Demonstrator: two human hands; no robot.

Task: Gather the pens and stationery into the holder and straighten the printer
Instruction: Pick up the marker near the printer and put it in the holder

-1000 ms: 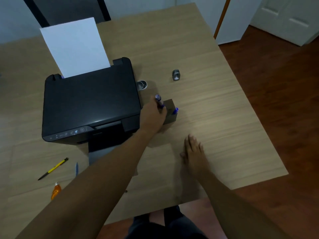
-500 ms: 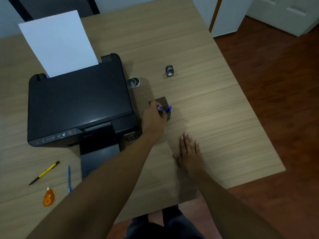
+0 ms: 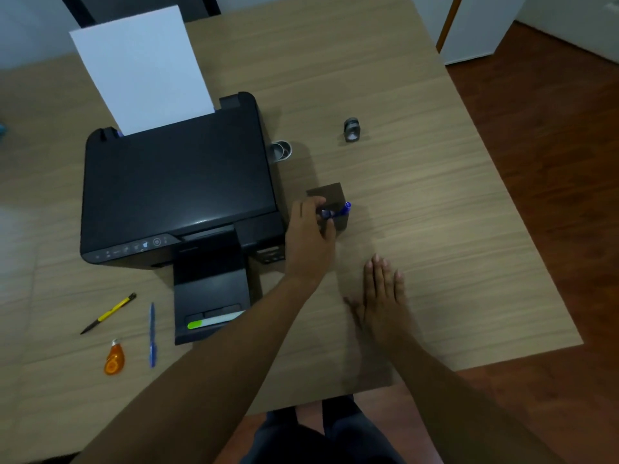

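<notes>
A small brown holder (image 3: 330, 195) stands on the wooden table just right of the black printer (image 3: 177, 185). My left hand (image 3: 310, 239) reaches over the holder's near side, its fingers closed on a dark purple pen (image 3: 324, 213) that stands in the holder. A blue pen (image 3: 345, 207) leans out of the holder's right side. My right hand (image 3: 383, 293) lies flat on the table, fingers apart, holding nothing. Left of the printer's tray lie a yellow pen (image 3: 109, 313), a blue pen (image 3: 152, 333) and an orange correction tape (image 3: 114, 358).
A white sheet (image 3: 140, 68) stands in the printer's rear feed. A green highlighter (image 3: 214, 321) rests on the output tray (image 3: 211, 286). A clear tape roll (image 3: 280, 151) sits by the printer's right side, and a small grey clip (image 3: 351, 129) farther right. The table edge (image 3: 502, 358) is near.
My left hand has lowered the purple pen from above the holder down into it. My right hand has stayed flat on the table.
</notes>
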